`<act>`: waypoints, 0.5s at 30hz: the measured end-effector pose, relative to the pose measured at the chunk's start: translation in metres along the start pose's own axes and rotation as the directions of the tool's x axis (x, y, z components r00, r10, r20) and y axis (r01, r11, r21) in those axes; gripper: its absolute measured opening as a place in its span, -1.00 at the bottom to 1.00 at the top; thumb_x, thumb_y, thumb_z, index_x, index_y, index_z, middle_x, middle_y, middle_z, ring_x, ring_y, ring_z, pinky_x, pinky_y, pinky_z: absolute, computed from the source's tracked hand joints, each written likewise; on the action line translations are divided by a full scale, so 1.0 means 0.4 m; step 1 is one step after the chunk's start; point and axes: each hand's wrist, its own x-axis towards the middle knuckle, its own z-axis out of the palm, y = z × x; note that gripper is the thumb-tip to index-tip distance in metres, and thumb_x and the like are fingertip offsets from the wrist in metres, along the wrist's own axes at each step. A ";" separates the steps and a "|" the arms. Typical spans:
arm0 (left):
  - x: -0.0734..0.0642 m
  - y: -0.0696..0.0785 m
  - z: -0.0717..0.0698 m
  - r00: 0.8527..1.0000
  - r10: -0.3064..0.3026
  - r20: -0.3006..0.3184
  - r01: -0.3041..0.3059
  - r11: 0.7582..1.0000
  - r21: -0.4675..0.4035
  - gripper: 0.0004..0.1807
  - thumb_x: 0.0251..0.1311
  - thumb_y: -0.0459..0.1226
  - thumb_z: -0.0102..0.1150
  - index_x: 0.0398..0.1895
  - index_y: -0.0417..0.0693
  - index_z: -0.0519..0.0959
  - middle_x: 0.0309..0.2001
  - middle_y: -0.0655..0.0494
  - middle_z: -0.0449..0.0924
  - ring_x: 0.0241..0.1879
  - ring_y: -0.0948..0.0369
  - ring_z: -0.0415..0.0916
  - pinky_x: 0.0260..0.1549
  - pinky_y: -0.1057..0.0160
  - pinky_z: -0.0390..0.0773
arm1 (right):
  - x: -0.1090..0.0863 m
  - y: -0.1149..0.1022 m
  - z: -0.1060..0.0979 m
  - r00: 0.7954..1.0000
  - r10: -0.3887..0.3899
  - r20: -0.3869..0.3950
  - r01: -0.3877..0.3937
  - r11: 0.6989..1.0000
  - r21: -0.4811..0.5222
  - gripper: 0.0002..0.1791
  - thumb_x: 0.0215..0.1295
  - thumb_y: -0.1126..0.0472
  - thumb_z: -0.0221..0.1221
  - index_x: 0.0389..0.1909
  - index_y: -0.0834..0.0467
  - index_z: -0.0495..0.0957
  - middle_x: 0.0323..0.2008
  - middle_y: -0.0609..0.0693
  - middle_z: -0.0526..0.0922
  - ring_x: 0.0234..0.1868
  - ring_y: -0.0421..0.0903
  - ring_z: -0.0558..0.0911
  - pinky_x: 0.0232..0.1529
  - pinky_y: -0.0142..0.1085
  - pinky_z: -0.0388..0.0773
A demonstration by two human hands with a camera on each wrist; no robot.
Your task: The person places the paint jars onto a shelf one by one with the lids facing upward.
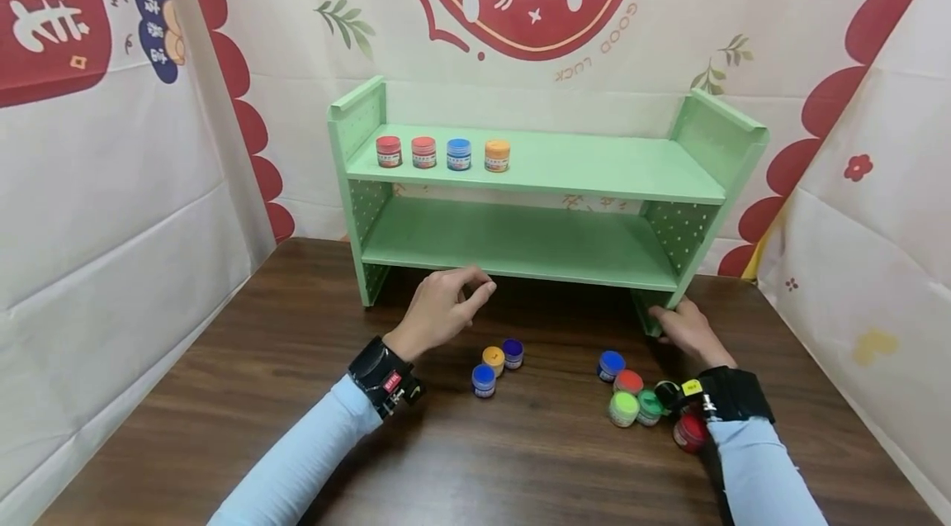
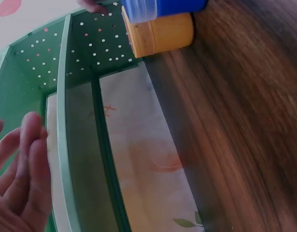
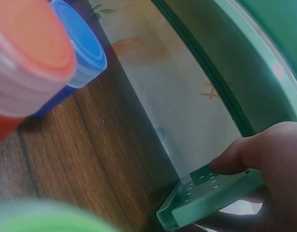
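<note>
A green two-tier shelf (image 1: 520,241) stands at the back of the table. My right hand (image 1: 691,332) grips its right side panel near the foot; in the right wrist view the thumb (image 3: 235,157) lies on the inner face of the perforated panel (image 3: 211,198). In front of the lower tier my left hand (image 1: 446,307) hovers with fingers loosely bent and holds nothing. Just nearer to me stand three small paint jars: a purple jar (image 1: 513,353), a yellow jar (image 1: 494,359) and a blue jar (image 1: 484,381).
Several jars cluster by my right wrist, among them a blue jar (image 1: 611,365), a light green jar (image 1: 623,409) and a dark red jar (image 1: 690,433). On the upper tier stand red jars (image 1: 389,152), a blue jar (image 1: 458,154) and an orange jar (image 1: 497,155). Printed cloth (image 1: 594,109) hangs behind.
</note>
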 end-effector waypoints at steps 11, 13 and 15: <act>0.002 0.006 -0.025 0.922 -0.107 0.373 0.046 0.985 0.168 -0.65 0.42 0.00 0.23 0.13 0.08 0.65 -0.16 0.17 0.78 -0.57 0.42 0.56 -0.37 0.30 0.57 | -0.004 -0.013 -0.009 1.000 0.007 0.021 -0.007 1.000 -0.009 -0.42 0.55 0.14 -0.09 0.33 0.51 0.16 -0.02 0.44 0.47 -0.32 -0.08 0.60 -0.34 -0.25 0.66; -0.002 0.007 -0.026 0.891 -0.121 0.437 0.053 0.985 0.166 -0.64 0.40 -0.01 0.26 0.15 0.08 0.64 -0.15 0.15 0.78 -0.58 0.38 0.60 -0.38 0.30 0.58 | -0.004 -0.017 -0.009 1.000 0.005 0.031 -0.005 1.000 -0.007 -0.42 0.55 0.14 -0.10 0.34 0.51 0.16 -0.01 0.44 0.46 -0.31 -0.07 0.60 -0.34 -0.24 0.66; -0.005 0.008 -0.025 0.867 -0.126 0.482 0.060 0.987 0.151 -0.63 0.39 -0.02 0.27 0.16 0.06 0.65 -0.17 0.14 0.78 -0.61 0.31 0.63 -0.44 0.30 0.58 | -0.005 -0.021 -0.011 0.999 0.003 0.037 -0.003 1.000 -0.002 -0.45 0.54 0.15 -0.09 0.30 0.51 0.18 -0.04 0.43 0.46 -0.32 -0.06 0.59 -0.34 -0.22 0.65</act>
